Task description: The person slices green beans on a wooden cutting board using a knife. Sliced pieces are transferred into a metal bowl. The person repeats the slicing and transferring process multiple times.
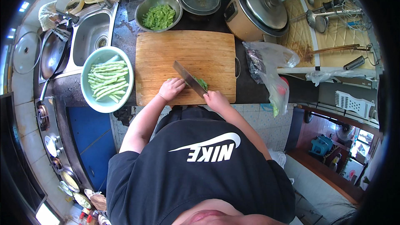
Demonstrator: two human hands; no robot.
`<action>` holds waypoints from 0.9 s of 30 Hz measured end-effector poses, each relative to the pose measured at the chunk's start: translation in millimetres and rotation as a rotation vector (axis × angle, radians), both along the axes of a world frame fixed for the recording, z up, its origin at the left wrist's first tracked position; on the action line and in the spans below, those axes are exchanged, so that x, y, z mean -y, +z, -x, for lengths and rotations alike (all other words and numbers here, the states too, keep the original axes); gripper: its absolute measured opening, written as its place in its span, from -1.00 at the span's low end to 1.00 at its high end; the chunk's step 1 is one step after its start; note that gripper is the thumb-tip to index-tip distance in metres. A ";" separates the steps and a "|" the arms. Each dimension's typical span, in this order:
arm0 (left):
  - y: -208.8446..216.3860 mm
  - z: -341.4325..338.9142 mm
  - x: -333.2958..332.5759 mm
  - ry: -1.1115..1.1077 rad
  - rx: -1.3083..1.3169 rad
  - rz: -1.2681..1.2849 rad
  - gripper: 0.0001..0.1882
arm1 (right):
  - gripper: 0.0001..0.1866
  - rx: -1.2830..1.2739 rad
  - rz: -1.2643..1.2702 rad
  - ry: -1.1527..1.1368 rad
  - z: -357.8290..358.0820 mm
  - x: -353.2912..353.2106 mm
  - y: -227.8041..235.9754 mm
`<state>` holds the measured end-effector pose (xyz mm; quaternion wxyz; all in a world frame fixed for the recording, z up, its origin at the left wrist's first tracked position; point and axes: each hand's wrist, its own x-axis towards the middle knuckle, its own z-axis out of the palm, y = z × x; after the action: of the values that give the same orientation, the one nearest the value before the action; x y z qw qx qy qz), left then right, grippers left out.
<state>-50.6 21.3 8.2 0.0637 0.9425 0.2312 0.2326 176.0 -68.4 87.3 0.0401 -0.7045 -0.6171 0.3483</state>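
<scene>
Right hand: here it is at the near side of the board, the right hand (215, 99) wrapped around the handle of a broad knife (187, 76), clamped on it.
Left hand: low on the wood, the left hand (171, 88) has its fingers curled together just left of the blade; whether they pin anything, I cannot tell.
Blade: slanting across the board, tip up and to the left, handle end by the near edge.
Cut greens: a small heap of cut greens (202, 83) sits right beside the blade, on its right.
Board: the wooden cutting board (166, 50) takes centre stage on the dark counter (126, 21).
Beans on the left: long green beans (109, 80) lie whole in a pale basin (86, 85).
Bowl at the back: a steel bowl (145, 6) carries plenty of green pieces (160, 17), just beyond the board.
Right flank: a clear plastic bag (271, 58) slumps beside the board.
</scene>
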 end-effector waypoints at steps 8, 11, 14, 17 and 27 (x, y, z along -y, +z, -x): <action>2.4 -1.2 0.7 0.022 -0.007 0.024 -0.77 | -0.67 0.031 -0.015 0.109 -5.2 4.0 13.8; 3.5 -0.8 0.0 0.009 -0.021 0.038 -0.79 | -0.67 0.043 -0.008 0.135 -4.0 5.8 16.2; 3.4 -0.7 0.2 0.009 -0.008 0.034 -0.80 | -0.65 0.016 0.014 0.113 -2.8 3.7 16.7; 2.1 -0.6 0.1 0.004 -0.010 0.026 -0.80 | -0.64 0.009 0.056 0.099 -0.9 -2.0 17.3; -0.2 -1.3 -0.2 0.009 0.012 0.009 -0.82 | -0.64 0.010 0.051 0.084 13.0 -17.1 1.0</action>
<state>-49.3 21.5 8.1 0.0682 0.9398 0.2360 0.2377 163.0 -51.3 88.4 0.0044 -0.6806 -0.6371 0.3617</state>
